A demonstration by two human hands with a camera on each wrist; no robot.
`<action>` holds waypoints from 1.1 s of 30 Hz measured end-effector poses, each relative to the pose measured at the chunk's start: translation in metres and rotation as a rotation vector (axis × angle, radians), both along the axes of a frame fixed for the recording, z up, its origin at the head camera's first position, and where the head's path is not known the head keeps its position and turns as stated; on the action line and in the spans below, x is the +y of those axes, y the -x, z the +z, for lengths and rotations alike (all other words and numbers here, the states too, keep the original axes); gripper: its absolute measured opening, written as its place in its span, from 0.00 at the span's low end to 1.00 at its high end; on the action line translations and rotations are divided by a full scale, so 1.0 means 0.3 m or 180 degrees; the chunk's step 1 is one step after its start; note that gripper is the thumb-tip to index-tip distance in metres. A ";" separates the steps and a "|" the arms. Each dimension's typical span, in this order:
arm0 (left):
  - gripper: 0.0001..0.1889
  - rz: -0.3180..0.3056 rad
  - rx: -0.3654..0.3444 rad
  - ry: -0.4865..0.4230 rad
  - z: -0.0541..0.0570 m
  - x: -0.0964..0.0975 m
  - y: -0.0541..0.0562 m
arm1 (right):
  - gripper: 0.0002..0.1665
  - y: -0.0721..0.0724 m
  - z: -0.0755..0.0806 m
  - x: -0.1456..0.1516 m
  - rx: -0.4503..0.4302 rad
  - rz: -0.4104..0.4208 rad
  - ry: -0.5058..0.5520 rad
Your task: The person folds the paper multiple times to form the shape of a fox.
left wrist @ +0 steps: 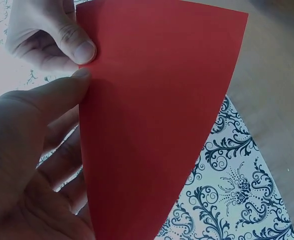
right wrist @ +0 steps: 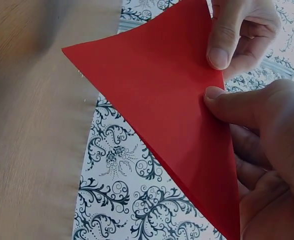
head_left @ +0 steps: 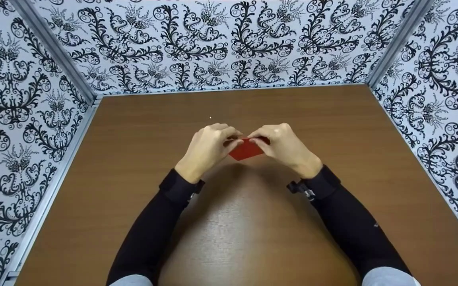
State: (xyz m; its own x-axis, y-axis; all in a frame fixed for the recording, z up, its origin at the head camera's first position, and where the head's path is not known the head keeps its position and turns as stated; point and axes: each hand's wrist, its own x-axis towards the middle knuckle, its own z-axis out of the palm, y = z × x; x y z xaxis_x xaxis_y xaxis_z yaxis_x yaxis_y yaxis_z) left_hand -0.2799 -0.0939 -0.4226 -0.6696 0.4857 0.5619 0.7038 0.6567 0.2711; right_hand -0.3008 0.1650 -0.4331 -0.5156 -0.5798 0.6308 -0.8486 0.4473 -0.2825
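Note:
A red sheet of paper [head_left: 246, 150], folded to a triangle, hangs between both hands above the table. My left hand [head_left: 212, 145] pinches its upper edge between thumb and fingers, and close beside it my right hand [head_left: 285, 145] pinches the same edge. In the left wrist view the red paper [left wrist: 152, 100] shows a straight edge at the thumbs and a corner pointing away. The right wrist view shows the paper [right wrist: 157, 95] with two layers along its slanted side. Both thumbs lie flat on the near face; most other fingers are behind the paper.
The brown wooden table [head_left: 141, 131] spreads out under the hands. Walls with black-and-white scroll patterns [head_left: 197, 43] enclose it at the back and both sides, with grey metal rails [head_left: 54, 47] at the corners. A tiny white speck [head_left: 210, 117] lies beyond the left hand.

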 end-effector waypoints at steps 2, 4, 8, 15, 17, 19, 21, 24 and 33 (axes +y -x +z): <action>0.06 -0.0018 0.0121 -0.0023 -0.005 0.007 -0.003 | 0.07 -0.001 0.000 -0.003 0.0026 0.0015 0.0032; 0.05 -0.0037 0.0225 -0.0033 -0.010 0.014 -0.005 | 0.06 -0.003 0.000 -0.005 0.0027 0.0030 0.0057; 0.03 -0.0046 0.0382 0.0002 -0.021 0.025 -0.007 | 0.06 -0.009 0.001 -0.008 -0.0035 0.0070 0.0069; 0.03 -0.0082 0.0292 0.0058 -0.022 0.021 -0.015 | 0.05 -0.011 -0.002 -0.012 -0.0122 0.0127 0.0061; 0.03 -0.0112 0.0241 0.0042 -0.019 0.017 -0.015 | 0.06 -0.010 -0.002 -0.012 -0.0121 0.0140 0.0050; 0.03 -0.0139 0.0205 0.0030 -0.017 0.013 -0.014 | 0.06 -0.009 -0.002 -0.012 -0.0116 0.0153 0.0040; 0.03 -0.0160 0.0183 0.0021 -0.015 0.011 -0.012 | 0.06 -0.009 -0.001 -0.011 -0.0120 0.0172 0.0052; 0.04 -0.0208 0.0173 0.0009 -0.011 0.009 -0.009 | 0.06 -0.010 0.003 -0.008 -0.0134 0.0184 0.0080; 0.05 -0.0251 0.0110 -0.0014 -0.003 0.003 -0.006 | 0.05 -0.013 0.020 0.000 -0.0179 0.0220 0.0095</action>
